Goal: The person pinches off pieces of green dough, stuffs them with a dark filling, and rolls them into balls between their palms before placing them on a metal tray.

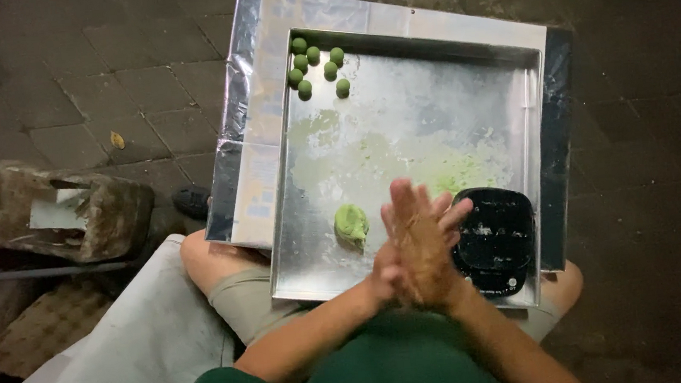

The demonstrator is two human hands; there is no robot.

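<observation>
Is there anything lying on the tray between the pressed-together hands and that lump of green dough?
Nothing visible. The hands are pressed palm to palm just right of the dough lump, with only bare tray between them.

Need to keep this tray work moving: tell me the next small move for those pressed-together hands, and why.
Probably part the left hand and right hand over the far corner of the metal tray and set down whatever is between the palms, which stays hidden. Seven green balls already sit there, and a green dough lump lies beside the hands.
</observation>
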